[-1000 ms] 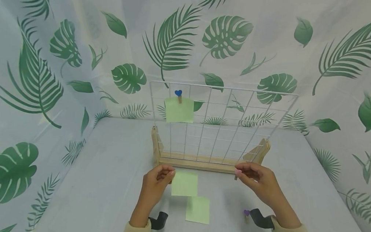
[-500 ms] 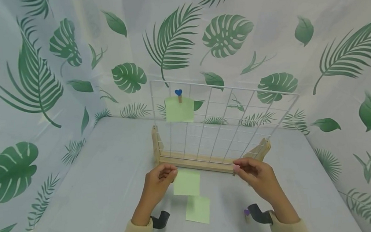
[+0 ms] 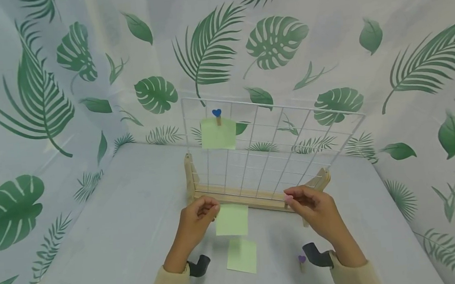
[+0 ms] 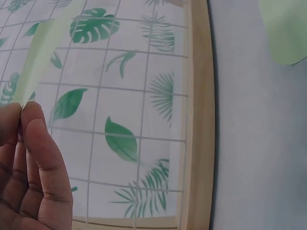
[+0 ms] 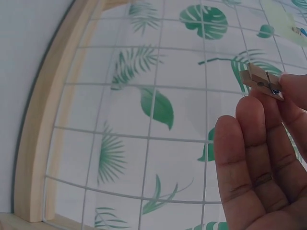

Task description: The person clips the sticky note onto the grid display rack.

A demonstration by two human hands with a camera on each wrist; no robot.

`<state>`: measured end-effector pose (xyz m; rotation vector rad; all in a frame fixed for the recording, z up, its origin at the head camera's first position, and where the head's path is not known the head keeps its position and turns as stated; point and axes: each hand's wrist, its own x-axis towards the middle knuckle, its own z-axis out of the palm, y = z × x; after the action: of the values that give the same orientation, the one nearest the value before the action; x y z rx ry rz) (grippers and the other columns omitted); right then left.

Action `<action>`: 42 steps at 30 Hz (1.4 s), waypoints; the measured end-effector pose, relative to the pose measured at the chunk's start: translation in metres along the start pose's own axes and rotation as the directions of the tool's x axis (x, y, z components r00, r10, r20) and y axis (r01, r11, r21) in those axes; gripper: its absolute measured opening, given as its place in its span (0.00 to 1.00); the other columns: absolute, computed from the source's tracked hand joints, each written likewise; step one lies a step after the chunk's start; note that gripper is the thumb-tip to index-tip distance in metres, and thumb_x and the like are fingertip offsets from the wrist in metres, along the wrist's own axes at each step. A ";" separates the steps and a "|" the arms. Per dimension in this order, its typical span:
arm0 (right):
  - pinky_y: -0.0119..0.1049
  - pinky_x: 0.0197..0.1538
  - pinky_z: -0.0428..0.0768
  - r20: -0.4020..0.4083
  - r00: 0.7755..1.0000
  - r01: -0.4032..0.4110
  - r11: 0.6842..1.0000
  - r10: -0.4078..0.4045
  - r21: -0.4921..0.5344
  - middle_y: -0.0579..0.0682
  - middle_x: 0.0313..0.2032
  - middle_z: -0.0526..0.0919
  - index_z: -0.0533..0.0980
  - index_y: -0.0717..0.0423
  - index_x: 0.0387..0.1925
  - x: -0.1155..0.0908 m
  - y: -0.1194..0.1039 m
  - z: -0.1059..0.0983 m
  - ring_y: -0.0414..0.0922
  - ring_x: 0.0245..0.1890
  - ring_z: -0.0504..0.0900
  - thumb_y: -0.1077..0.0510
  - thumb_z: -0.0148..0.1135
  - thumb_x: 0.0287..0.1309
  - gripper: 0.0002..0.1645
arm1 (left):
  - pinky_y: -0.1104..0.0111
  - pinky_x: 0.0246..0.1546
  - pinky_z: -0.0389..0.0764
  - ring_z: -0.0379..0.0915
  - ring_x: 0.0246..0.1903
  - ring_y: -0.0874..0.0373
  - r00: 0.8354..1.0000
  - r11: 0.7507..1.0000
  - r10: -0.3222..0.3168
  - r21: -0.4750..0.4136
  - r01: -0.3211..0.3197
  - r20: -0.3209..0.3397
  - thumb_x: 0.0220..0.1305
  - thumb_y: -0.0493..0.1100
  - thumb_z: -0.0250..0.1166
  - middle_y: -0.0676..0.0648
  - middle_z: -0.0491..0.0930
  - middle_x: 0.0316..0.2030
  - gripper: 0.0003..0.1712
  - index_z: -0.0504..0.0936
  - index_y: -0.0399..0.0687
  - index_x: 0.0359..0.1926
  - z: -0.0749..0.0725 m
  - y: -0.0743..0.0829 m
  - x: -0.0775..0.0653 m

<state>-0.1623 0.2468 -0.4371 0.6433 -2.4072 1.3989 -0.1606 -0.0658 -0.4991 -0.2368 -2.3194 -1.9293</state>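
Note:
My left hand pinches one corner of a light green sticky note, held up in front of the wire grid; the left wrist view shows this note nearly edge-on between thumb and finger. In my right hand a small wooden clothespin with a pink top is pinched between thumb and forefinger. Ahead stands the white wire grid in its wooden base. Clipped to its upper left is another green note, under a clothespin with a blue heart.
A further green note lies on the white table below the held one. Near my right wrist is a clothespin with a purple heart. Leaf-printed curtains enclose the back and sides.
My left hand, with its note, has shifted slightly right and upward. The right hand has risen a little with the pink clothespin, tilting it. Both grips stay the same.

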 end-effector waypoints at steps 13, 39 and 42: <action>0.22 0.42 0.85 0.004 1.000 -0.003 0.999 0.003 0.044 0.60 0.38 0.89 0.86 0.69 0.45 0.002 -0.004 0.004 0.33 0.37 0.87 0.77 0.70 0.62 0.11 | 0.73 0.36 0.81 0.81 0.34 0.58 1.000 1.000 0.014 0.023 -0.014 0.015 0.74 0.37 0.71 0.51 0.86 0.34 0.03 0.89 0.42 0.44 0.002 0.003 0.007; 0.21 0.43 0.84 -0.040 0.999 0.013 0.999 -0.011 0.048 0.63 0.37 0.88 0.86 0.69 0.46 0.013 -0.018 0.005 0.33 0.37 0.86 0.77 0.71 0.61 0.11 | 0.71 0.40 0.83 0.81 0.35 0.60 0.995 0.997 0.068 0.044 -0.071 0.069 0.75 0.36 0.70 0.50 0.88 0.37 0.03 0.88 0.41 0.45 0.009 0.014 0.020; 0.21 0.44 0.84 -0.041 0.999 0.006 0.999 -0.004 0.048 0.62 0.38 0.89 0.85 0.69 0.45 0.015 -0.020 0.005 0.32 0.37 0.85 0.77 0.71 0.62 0.11 | 0.70 0.40 0.84 0.81 0.34 0.60 0.995 0.996 0.069 0.047 -0.073 0.079 0.75 0.37 0.70 0.50 0.88 0.36 0.03 0.88 0.42 0.45 0.010 0.015 0.021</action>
<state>-0.1650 0.2307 -0.4180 0.6259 -2.3460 1.4575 -0.1782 -0.0525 -0.4822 -0.3899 -2.3688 -1.8592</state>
